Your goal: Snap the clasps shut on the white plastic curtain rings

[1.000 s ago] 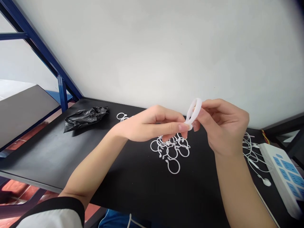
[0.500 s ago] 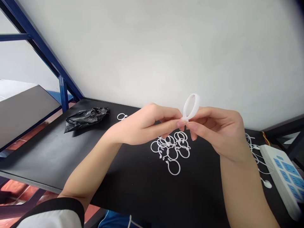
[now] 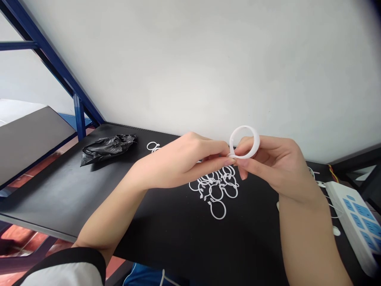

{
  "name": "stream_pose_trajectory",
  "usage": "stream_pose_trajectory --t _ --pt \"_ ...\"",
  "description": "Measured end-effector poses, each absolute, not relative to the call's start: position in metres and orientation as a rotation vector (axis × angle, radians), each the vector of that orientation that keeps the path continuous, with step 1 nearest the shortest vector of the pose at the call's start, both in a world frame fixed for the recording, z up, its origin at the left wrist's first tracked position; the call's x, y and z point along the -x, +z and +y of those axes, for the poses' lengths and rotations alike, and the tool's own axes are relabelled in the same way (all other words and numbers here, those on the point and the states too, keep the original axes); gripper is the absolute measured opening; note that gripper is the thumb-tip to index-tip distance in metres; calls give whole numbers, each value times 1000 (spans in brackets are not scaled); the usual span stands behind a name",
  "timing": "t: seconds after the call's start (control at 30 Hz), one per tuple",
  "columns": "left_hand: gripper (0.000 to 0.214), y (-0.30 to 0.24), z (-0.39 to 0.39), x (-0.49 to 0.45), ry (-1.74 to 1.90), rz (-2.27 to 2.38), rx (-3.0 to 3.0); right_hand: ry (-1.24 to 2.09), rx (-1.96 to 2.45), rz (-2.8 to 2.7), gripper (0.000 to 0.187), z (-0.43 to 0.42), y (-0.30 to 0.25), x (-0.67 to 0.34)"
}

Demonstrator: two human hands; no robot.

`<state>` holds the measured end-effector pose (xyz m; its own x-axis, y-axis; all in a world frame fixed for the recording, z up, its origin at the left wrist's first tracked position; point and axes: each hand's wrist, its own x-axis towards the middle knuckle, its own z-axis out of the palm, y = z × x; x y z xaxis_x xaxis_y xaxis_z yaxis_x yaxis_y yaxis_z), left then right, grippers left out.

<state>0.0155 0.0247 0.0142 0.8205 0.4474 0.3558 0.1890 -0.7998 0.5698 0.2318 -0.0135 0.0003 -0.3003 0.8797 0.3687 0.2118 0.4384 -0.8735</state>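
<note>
Between my two hands, above the black table, is a white plastic curtain ring (image 3: 255, 146). My left hand (image 3: 190, 159) pinches its lower left side between thumb and fingers. Thumb and fingers of my right hand (image 3: 274, 159) close on the ring's bottom, right beside the left fingertips. The part of the ring under the fingertips is hidden. Below my hands lies a loose pile of similar white rings (image 3: 218, 218), several of them open, partly covered by my left hand. A few more rings (image 3: 151, 146) lie behind my left wrist.
A crumpled black plastic bag (image 3: 108, 149) lies on the black table (image 3: 184, 238) at the left. To the right stands a white power strip (image 3: 354, 218) with blue sockets, white cables beside it. A blue metal frame (image 3: 79, 115) rises at the left, and a pale wall (image 3: 208, 71) backs the table.
The ring has turned from a narrow, edge-on view to a rounder one and tipped to the right. Both hands stay pinched on it and have shifted slightly.
</note>
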Motion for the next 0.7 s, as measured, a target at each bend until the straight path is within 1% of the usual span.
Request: stream_pose_trajectory --t 0.13,0.37,0.5,0.7 --pt "28 14 25 -15 650 477 -2474 895 936 -1811 11 -15 2 -232" --pt "27 14 26 -15 673 512 -2470 813 982 -1815 4 -18 1 -232" --pt "25 14 25 -15 687 474 -2501 819 977 -1827 6 -17 1 -232" --pt "28 15 24 -15 744 428 -2548 820 985 -1796 10 -19 2 -231"
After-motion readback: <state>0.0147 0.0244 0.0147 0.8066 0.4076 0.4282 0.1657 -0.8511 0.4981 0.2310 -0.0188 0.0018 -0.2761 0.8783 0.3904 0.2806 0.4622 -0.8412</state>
